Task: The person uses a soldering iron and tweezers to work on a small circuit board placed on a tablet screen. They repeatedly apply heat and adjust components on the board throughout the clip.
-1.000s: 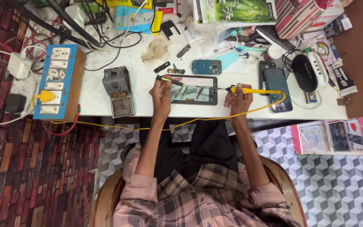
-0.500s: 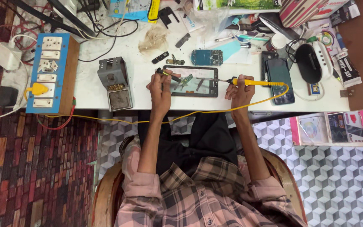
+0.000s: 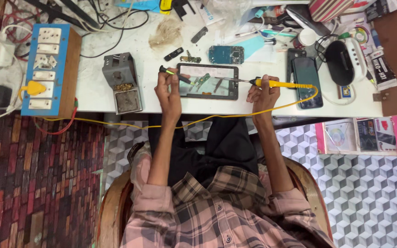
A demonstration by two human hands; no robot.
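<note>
One tablet (image 3: pixel 209 81) lies between both hands. The left hand (image 3: pixel 168 89) pinches one dark tool (image 3: pixel 174 74), perhaps tweezers; the right hand (image 3: pixel 263 94) grips one yellow soldering iron (image 3: pixel 276 84). Since earlier, hands barely moved.

A cluttered white desk (image 3: pixel 93 98) stands over a floor of grey cube-pattern tiles (image 3: pixel 368 197) and a red brick-pattern mat (image 3: pixel 33 183), with a wooden chair (image 3: pixel 111 206) drawn up beneath it.
</note>
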